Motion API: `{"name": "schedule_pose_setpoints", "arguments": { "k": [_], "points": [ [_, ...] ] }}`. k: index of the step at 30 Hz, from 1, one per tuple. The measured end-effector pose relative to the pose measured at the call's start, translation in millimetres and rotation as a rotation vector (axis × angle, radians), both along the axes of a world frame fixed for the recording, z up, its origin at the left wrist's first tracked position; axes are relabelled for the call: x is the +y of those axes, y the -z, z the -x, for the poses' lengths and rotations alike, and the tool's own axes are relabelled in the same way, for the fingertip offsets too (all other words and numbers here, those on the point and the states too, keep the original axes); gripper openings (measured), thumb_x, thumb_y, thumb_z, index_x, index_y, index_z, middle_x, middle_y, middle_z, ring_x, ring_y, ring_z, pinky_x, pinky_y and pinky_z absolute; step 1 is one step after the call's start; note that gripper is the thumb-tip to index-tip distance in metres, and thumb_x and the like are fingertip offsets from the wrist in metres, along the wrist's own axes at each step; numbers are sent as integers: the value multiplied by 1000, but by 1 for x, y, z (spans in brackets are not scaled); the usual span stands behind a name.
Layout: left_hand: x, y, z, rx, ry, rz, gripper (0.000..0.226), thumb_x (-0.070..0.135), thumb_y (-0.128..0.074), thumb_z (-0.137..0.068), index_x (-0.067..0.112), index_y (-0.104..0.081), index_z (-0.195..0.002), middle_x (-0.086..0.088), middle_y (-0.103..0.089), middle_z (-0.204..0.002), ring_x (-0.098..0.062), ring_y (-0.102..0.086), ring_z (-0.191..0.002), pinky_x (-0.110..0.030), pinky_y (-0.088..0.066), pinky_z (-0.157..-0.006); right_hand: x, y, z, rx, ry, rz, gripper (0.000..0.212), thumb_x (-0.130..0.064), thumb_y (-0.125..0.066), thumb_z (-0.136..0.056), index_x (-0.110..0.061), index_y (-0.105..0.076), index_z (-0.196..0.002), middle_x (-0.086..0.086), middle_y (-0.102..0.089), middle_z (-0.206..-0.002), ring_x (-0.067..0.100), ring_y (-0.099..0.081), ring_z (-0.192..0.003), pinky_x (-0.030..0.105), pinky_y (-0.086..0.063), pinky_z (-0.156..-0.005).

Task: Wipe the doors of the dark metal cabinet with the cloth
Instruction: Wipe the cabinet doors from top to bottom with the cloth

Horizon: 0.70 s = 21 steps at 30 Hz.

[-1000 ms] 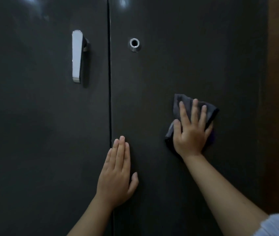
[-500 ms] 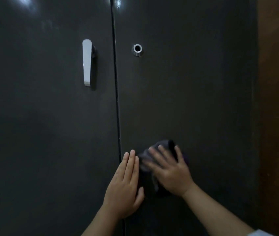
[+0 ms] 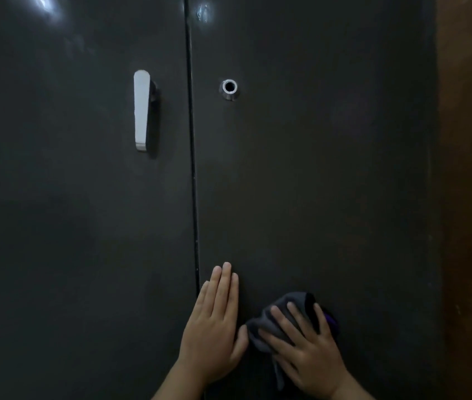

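The dark metal cabinet fills the view with two shut doors, the left door [image 3: 79, 212] and the right door [image 3: 315, 183], split by a narrow vertical seam. My right hand [image 3: 308, 350] presses a dark grey cloth [image 3: 289, 307] flat against the lower part of the right door with its fingers spread. My left hand [image 3: 214, 327] lies flat on the right door just right of the seam, fingers straight and together, its thumb touching the cloth's left edge.
A silver lever handle [image 3: 141, 111] hangs on the left door near the seam. A round silver lock [image 3: 229, 88] sits on the right door. A brown wooden surface [image 3: 471, 197] borders the cabinet on the right.
My right hand has swept the cloth down and left from the middle of the right door to beside my left hand, then slightly right again. My left hand stays flat by the seam.
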<state>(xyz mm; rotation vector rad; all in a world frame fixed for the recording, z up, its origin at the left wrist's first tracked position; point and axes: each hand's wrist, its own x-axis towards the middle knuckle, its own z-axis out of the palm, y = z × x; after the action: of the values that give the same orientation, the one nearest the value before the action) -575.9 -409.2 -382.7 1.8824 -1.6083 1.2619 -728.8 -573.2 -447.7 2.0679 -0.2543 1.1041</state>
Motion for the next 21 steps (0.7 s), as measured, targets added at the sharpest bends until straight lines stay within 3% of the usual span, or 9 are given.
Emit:
{"name": "schedule_pose_setpoints", "arguments": {
  "k": [6, 11, 14, 18, 21],
  "points": [
    [-17, -3, 13, -55, 53, -19, 76, 41, -45, -78, 1, -27, -141, -19, -31, -147, -30, -16, -139, -40, -20, -108, -28, -44, 23, 51, -23, 73, 54, -43, -50, -85, -40, -39, -138, -3, -36, -148, 24, -23, -141, 58, -24, -104],
    [-46, -10, 40, -77, 93, -31, 77, 42, -45, -76, 2, -33, -141, -16, -32, -147, -27, -17, -139, -44, -26, -104, -50, -104, 51, -186, 29, -52, 53, -41, -42, -87, -35, -34, -139, 6, -37, -146, 21, -7, -145, 58, -23, -105],
    [-67, -12, 61, -82, 128, -28, 74, 43, -45, -75, 3, -37, -137, -15, -33, -147, -26, -15, -140, -43, -26, -104, -60, -126, 66, -374, 47, -222, 52, -40, -37, -88, -30, -32, -139, 10, -32, -147, 26, -17, -140, 63, -21, -106],
    [-95, -10, 90, -68, 152, -31, 76, 44, -46, -75, 3, -36, -138, -15, -32, -147, -27, -24, -139, -43, -25, -104, -68, -104, 71, -460, 34, -350, 51, -42, -34, -92, -28, -29, -141, 12, -25, -151, 30, -17, -139, 68, -19, -102],
    [-110, -6, 107, -37, 156, -41, 76, 44, -45, -75, 3, -37, -137, -15, -33, -147, -29, -31, -136, -42, -25, -104, -79, -58, 86, -393, 69, -409, 51, -50, -13, -99, -34, -17, -147, 3, -9, -158, 24, -3, -144, 67, -19, -100]
  ]
}}
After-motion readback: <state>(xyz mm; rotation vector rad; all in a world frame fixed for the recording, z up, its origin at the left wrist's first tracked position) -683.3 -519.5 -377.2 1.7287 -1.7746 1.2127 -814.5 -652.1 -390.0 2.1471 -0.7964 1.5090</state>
